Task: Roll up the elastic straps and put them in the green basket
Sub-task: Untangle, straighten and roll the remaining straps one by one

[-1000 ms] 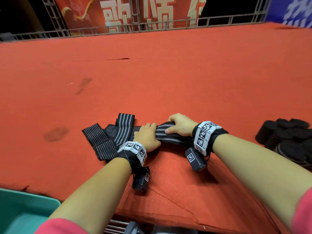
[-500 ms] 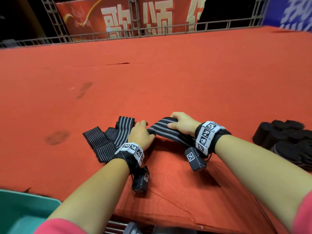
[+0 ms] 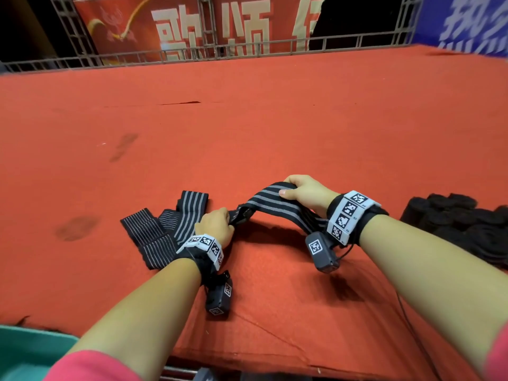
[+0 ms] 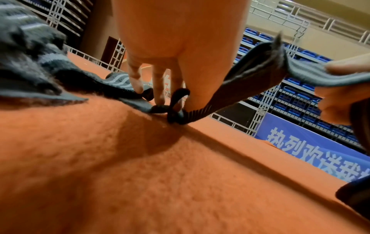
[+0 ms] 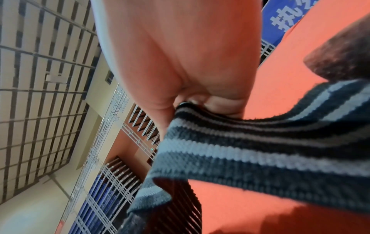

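Between the two hands a striped elastic strap [image 3: 270, 200] arches above the red table [image 3: 247, 119]. Right hand [image 3: 306, 192] fingers [image 3: 287, 192] curl over its raised middle, gripping it; left hand [image 3: 217, 224] fingers [image 4: 138, 79] pinch its looped end down at the cloth. More flat straps [image 3: 162, 229] lie just left of the left fingers. A green basket [image 3: 24, 353] corner sits near the left elbow, and dark rolled straps [image 3: 453, 215] lie right of the right wrist.

Red carpet [image 3: 275, 127] meets metal railing [image 3: 247, 49] and red banner [image 3: 209, 23].
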`<act>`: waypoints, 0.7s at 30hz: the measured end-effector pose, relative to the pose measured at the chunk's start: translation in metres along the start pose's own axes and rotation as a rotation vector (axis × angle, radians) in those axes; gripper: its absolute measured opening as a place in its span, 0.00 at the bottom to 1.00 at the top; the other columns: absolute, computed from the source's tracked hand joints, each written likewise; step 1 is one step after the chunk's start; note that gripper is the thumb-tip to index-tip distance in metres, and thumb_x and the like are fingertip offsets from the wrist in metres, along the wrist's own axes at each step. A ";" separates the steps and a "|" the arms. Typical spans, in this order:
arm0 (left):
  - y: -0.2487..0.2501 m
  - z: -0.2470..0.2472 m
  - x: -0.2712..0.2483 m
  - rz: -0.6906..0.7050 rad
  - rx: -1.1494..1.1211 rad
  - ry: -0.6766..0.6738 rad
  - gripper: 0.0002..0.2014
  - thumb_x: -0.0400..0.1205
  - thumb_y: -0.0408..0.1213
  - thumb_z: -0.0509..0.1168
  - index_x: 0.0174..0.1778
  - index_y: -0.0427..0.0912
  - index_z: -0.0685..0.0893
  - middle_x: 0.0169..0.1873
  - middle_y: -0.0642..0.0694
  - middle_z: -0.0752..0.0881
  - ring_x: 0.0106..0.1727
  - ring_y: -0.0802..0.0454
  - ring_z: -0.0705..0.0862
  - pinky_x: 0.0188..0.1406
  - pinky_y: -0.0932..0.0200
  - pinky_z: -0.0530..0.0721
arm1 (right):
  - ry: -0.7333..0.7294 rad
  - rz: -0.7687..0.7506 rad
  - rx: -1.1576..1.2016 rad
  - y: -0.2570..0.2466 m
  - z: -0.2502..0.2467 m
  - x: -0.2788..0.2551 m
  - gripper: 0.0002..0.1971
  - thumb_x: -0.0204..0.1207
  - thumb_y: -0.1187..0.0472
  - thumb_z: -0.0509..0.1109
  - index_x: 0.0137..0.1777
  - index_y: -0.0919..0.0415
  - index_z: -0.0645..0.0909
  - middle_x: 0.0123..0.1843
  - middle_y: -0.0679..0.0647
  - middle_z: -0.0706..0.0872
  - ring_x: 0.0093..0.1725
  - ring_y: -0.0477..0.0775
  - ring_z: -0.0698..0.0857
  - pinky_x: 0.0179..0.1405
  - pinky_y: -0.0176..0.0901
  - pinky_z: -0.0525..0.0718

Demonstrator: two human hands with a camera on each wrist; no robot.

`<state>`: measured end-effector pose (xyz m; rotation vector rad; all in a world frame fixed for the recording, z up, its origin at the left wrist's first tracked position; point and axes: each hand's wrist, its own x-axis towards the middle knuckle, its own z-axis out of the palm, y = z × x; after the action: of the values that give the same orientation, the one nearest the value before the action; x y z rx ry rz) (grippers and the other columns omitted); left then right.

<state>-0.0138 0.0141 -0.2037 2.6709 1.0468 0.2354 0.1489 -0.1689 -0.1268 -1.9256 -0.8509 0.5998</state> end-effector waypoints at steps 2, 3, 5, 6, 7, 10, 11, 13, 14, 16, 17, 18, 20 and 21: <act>-0.003 0.003 0.002 -0.014 0.003 -0.024 0.05 0.79 0.35 0.62 0.40 0.45 0.72 0.36 0.48 0.80 0.45 0.40 0.83 0.46 0.48 0.78 | 0.017 0.014 0.087 0.000 -0.008 -0.001 0.07 0.81 0.64 0.71 0.42 0.56 0.80 0.40 0.55 0.86 0.37 0.52 0.83 0.38 0.43 0.81; -0.003 0.004 0.003 -0.015 0.002 -0.031 0.04 0.79 0.35 0.62 0.41 0.45 0.73 0.35 0.49 0.80 0.45 0.40 0.83 0.46 0.48 0.77 | 0.024 0.023 0.124 0.000 -0.011 -0.001 0.07 0.82 0.65 0.71 0.42 0.57 0.80 0.39 0.55 0.86 0.35 0.51 0.83 0.36 0.42 0.81; 0.000 0.005 0.006 -0.012 -0.005 -0.029 0.03 0.78 0.34 0.62 0.42 0.45 0.73 0.35 0.49 0.80 0.44 0.40 0.82 0.47 0.48 0.75 | 0.021 0.036 0.157 -0.001 -0.016 -0.002 0.07 0.82 0.66 0.70 0.42 0.58 0.80 0.37 0.55 0.86 0.33 0.49 0.83 0.32 0.40 0.81; 0.002 0.005 0.007 -0.012 -0.007 -0.030 0.04 0.77 0.33 0.62 0.43 0.46 0.73 0.35 0.49 0.81 0.43 0.40 0.81 0.48 0.48 0.74 | 0.016 0.038 0.163 -0.001 -0.017 -0.003 0.07 0.82 0.66 0.70 0.43 0.58 0.80 0.37 0.54 0.86 0.32 0.49 0.83 0.32 0.40 0.81; 0.005 0.005 0.009 -0.011 -0.007 -0.034 0.06 0.77 0.33 0.62 0.44 0.46 0.72 0.36 0.48 0.81 0.44 0.40 0.82 0.48 0.48 0.74 | 0.013 0.039 0.169 0.000 -0.018 -0.002 0.07 0.82 0.67 0.70 0.43 0.58 0.80 0.38 0.55 0.86 0.33 0.49 0.84 0.33 0.40 0.81; 0.006 0.002 0.013 -0.032 -0.014 -0.056 0.09 0.77 0.32 0.63 0.50 0.45 0.73 0.42 0.44 0.84 0.47 0.39 0.84 0.49 0.49 0.79 | 0.013 0.040 0.216 0.000 -0.020 -0.002 0.06 0.83 0.67 0.69 0.43 0.59 0.80 0.38 0.56 0.86 0.35 0.50 0.84 0.36 0.42 0.82; 0.003 0.002 0.015 -0.036 -0.009 -0.057 0.10 0.77 0.31 0.63 0.52 0.44 0.74 0.44 0.42 0.84 0.48 0.38 0.84 0.49 0.48 0.81 | 0.015 0.043 0.242 0.001 -0.021 -0.001 0.06 0.83 0.67 0.68 0.43 0.60 0.81 0.39 0.57 0.86 0.35 0.51 0.84 0.37 0.42 0.82; -0.002 -0.001 0.018 -0.038 0.002 -0.052 0.10 0.77 0.31 0.62 0.54 0.41 0.75 0.47 0.39 0.85 0.50 0.36 0.84 0.49 0.45 0.83 | 0.023 0.055 0.291 0.002 -0.023 -0.002 0.06 0.83 0.68 0.67 0.44 0.61 0.81 0.40 0.58 0.86 0.36 0.53 0.85 0.38 0.43 0.83; -0.004 -0.003 0.020 -0.040 0.001 -0.047 0.10 0.77 0.31 0.62 0.54 0.39 0.76 0.49 0.38 0.85 0.51 0.35 0.84 0.50 0.44 0.84 | 0.026 0.064 0.312 0.003 -0.023 -0.002 0.06 0.83 0.69 0.67 0.45 0.62 0.81 0.40 0.59 0.86 0.37 0.54 0.85 0.39 0.45 0.83; -0.005 -0.008 0.023 -0.053 -0.023 -0.017 0.09 0.79 0.32 0.61 0.55 0.37 0.77 0.53 0.35 0.85 0.54 0.34 0.84 0.51 0.44 0.83 | 0.025 0.080 0.326 0.004 -0.023 -0.001 0.06 0.83 0.69 0.67 0.45 0.62 0.81 0.41 0.60 0.86 0.38 0.55 0.84 0.39 0.45 0.83; -0.004 -0.011 0.024 -0.064 -0.046 0.012 0.09 0.80 0.33 0.61 0.55 0.35 0.77 0.54 0.35 0.85 0.55 0.33 0.83 0.51 0.44 0.82 | 0.025 0.087 0.316 0.004 -0.023 0.000 0.06 0.83 0.68 0.67 0.44 0.62 0.81 0.41 0.60 0.86 0.37 0.55 0.84 0.38 0.45 0.83; -0.002 -0.015 0.025 -0.082 -0.079 0.043 0.09 0.82 0.34 0.60 0.55 0.34 0.78 0.54 0.33 0.85 0.56 0.32 0.83 0.52 0.44 0.82 | 0.024 0.093 0.299 0.003 -0.024 0.000 0.06 0.82 0.68 0.68 0.44 0.61 0.81 0.40 0.59 0.86 0.36 0.54 0.84 0.37 0.43 0.83; 0.004 -0.022 0.026 -0.099 -0.171 0.096 0.10 0.84 0.36 0.58 0.55 0.33 0.78 0.54 0.32 0.85 0.56 0.31 0.83 0.52 0.44 0.79 | 0.017 0.107 0.224 0.002 -0.025 0.001 0.07 0.82 0.66 0.69 0.41 0.59 0.81 0.38 0.57 0.86 0.36 0.54 0.84 0.36 0.43 0.81; 0.007 -0.025 0.027 -0.087 -0.230 0.117 0.10 0.85 0.36 0.57 0.55 0.34 0.77 0.53 0.31 0.85 0.54 0.31 0.82 0.50 0.45 0.78 | 0.011 0.114 0.155 0.002 -0.026 0.001 0.07 0.81 0.65 0.71 0.41 0.59 0.82 0.38 0.56 0.86 0.37 0.54 0.83 0.37 0.43 0.80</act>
<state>0.0043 0.0317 -0.1765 2.4251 1.0952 0.4700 0.1677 -0.1830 -0.1164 -1.8428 -0.6709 0.7017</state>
